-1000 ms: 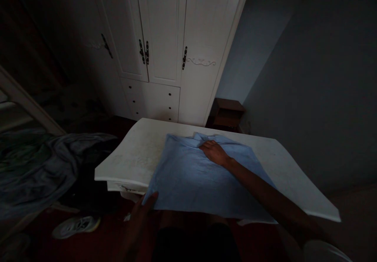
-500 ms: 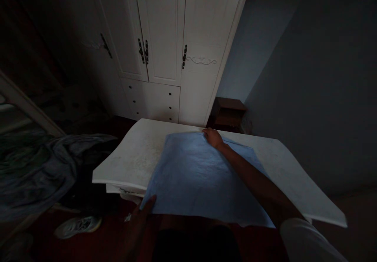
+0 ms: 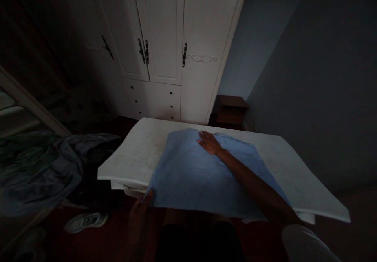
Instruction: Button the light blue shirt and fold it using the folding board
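A light blue cloth (image 3: 188,171) lies spread over the white table (image 3: 138,148), its near edge hanging past the front. What kind of cloth item it is I cannot make out. My right hand (image 3: 209,143) rests flat near its far edge, fingers stretched out on the fabric. At the near left corner my left hand (image 3: 143,205) pinches the cloth, with the thumb on top and the other fingers mostly hidden in the dark.
Beyond the table stands a white wardrobe (image 3: 165,30) with dark handles and drawers. A small brown cabinet (image 3: 232,109) sits by the wall. Heaped clothes (image 3: 59,168) lie at left, with a shoe (image 3: 86,221) on the floor below.
My right hand has let go of the far edge and now lies flat on the cloth, slightly nearer. The far edge looks shifted a little. My left hand still grips the near left corner.
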`<state>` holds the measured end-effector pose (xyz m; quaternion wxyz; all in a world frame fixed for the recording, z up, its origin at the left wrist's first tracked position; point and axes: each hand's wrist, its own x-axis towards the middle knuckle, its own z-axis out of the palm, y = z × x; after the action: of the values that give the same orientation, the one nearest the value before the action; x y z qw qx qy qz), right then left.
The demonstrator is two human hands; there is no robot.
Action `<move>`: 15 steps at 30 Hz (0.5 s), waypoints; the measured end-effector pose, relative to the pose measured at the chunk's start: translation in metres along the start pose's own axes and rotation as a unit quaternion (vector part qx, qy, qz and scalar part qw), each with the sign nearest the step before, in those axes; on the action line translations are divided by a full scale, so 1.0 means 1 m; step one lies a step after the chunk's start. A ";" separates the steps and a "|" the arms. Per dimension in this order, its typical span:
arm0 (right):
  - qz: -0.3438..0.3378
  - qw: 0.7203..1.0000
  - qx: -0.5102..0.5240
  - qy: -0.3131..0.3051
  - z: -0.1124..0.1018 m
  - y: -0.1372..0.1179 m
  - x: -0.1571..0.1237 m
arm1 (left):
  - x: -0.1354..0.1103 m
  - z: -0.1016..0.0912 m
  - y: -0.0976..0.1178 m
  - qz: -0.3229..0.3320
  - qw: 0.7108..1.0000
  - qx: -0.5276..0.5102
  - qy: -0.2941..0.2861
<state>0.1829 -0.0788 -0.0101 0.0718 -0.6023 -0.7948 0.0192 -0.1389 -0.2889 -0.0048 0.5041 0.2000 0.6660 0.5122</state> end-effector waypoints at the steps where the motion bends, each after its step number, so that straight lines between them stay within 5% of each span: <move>1: 0.003 1.000 0.007 -0.015 0.001 0.003 0.001 | -0.002 0.001 -0.001 0.001 1.000 -0.025 -0.002; 8: 0.003 0.998 0.030 -0.057 -0.002 0.009 0.006 | -0.014 0.018 0.001 0.019 0.985 -0.172 0.007; 12: 0.010 1.000 0.009 0.002 -0.008 0.001 0.003 | -0.026 0.030 0.007 -0.012 0.970 -0.242 -0.009; 15: 0.079 0.996 -0.001 0.047 -0.021 0.001 -0.002 | -0.029 0.030 0.009 -0.039 0.969 -0.245 -0.009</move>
<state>0.1878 -0.0818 0.0105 0.1065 -0.6638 -0.7403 -0.0042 -0.1024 -0.2940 0.0175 0.5630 0.0490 0.5228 0.6382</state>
